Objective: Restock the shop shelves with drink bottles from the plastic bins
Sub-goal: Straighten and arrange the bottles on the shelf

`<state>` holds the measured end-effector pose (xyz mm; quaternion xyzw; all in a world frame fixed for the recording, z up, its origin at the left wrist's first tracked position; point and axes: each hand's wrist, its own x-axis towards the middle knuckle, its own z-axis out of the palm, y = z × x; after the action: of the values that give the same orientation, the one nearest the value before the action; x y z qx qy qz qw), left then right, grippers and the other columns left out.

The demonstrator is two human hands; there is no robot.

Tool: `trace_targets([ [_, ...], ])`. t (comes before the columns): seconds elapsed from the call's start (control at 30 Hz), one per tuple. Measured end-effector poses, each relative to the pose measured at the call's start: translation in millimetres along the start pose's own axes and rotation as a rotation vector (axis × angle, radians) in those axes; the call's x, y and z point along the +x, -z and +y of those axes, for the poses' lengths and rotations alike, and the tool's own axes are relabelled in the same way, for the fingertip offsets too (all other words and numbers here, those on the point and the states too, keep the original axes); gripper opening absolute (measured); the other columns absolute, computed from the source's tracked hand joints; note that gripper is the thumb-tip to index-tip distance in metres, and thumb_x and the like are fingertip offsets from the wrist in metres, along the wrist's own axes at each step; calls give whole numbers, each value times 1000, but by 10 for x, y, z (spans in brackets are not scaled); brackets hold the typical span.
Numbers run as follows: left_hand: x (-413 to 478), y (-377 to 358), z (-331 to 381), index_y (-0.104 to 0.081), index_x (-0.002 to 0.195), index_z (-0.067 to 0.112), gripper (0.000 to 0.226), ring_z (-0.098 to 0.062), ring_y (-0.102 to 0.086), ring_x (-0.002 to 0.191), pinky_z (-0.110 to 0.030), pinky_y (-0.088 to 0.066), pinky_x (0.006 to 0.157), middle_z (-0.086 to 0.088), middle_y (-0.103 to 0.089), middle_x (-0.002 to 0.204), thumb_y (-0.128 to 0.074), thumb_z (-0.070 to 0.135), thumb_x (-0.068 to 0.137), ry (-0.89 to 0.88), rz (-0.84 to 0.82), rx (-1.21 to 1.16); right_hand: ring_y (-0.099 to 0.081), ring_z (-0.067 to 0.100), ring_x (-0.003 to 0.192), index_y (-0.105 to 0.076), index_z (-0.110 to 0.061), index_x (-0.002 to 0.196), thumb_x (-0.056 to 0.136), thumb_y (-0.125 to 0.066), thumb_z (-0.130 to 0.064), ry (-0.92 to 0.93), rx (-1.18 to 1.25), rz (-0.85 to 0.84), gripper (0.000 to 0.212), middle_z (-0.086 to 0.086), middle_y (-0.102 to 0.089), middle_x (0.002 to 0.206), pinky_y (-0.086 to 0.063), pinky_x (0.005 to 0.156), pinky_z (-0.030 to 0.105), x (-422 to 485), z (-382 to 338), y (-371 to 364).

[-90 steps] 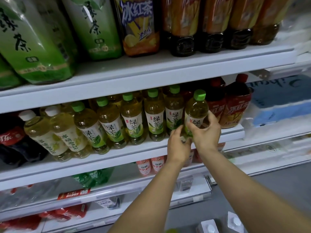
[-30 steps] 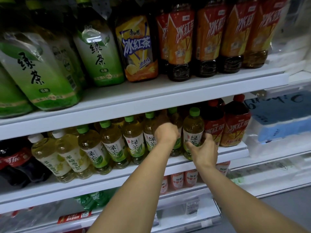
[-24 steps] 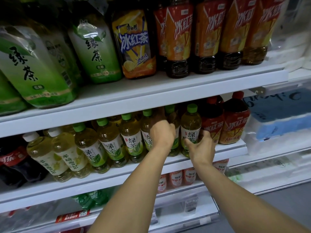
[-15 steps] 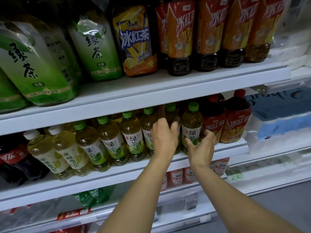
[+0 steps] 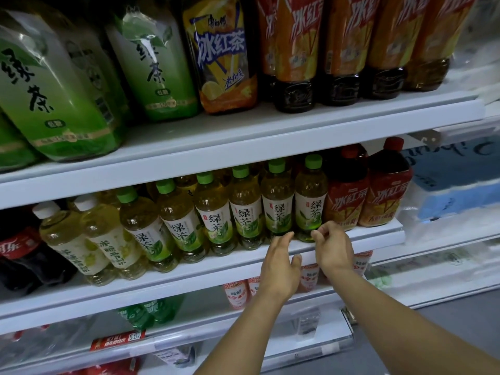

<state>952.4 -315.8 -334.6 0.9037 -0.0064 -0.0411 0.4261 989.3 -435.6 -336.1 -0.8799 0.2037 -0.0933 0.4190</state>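
Head view, nearest first: what do the hands hold?

Clerk: Nothing. Left hand (image 5: 281, 262) lies with fingers straight and relaxed at the lip of the middle shelf (image 5: 378, 235). Right hand (image 5: 332, 249) hangs just beside it, fingers loosely curled and gripping nothing, tips at the foot of the end green tea (image 5: 309, 204). Contact cannot be confirmed.

Inspector: Stock position?

Clerk: Green teas (image 5: 278, 209) stand upright in a front row on that shelf, labels outward, more behind. The end green tea sits against the red teas (image 5: 346, 201). No gap noted in the front row.

Inspector: Beyond?

Clerk: Top shelf (image 5: 243, 150) carries large bottles (image 5: 295, 50), edge to edge.

Inspector: Progress?

Clerk: In my judgement, this facing is done. Bins are out of view, so remaining stock cannot be assessed. The lower shelf (image 5: 332, 338) looks thinner and may be next.
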Motion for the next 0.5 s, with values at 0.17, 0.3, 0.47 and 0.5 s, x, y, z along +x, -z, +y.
trace_targets([
  [0.17, 50, -37, -102, -31, 153, 28, 59, -14, -32, 145, -36, -30, 119, 6, -33, 158, -54, 21, 100, 2, -2, -13, -57, 30, 80, -55, -17, 85, 96, -60, -30, 4, -58, -14, 18, 6, -61, 80, -45, 67, 36, 9, -13, 36],
  [0.3, 69, -51, -116, -30, 153, 29, 60, -14, -32, 145, -38, -32, 118, 5, -33, 158, -55, 21, 99, 14, -4, -21, -57, 26, 80, -57, -18, 85, 89, -69, -40, 11, -85, -52, 25, 4, -63, 79, -37, 59, 31, -43, -11, 56],
  [0.47, 84, -43, -131, -32, 153, 28, 59, -14, -37, 141, -37, -35, 116, 5, -37, 155, -56, 20, 99, 5, -2, -45, -57, 26, 79, -59, -21, 78, 86, -70, -45, -47, -173, 4, 28, 0, -63, 75, -38, 66, 32, -21, -80, 17],
  [0.5, 81, -41, -124, -32, 153, 28, 59, -14, -37, 140, -37, -35, 116, 5, -37, 154, -56, 19, 99, 2, -2, -45, -58, 26, 81, -59, -21, 78, 86, -70, -46, -52, -191, 12, 28, 1, -64, 76, -38, 67, 32, -20, -99, 8],
])
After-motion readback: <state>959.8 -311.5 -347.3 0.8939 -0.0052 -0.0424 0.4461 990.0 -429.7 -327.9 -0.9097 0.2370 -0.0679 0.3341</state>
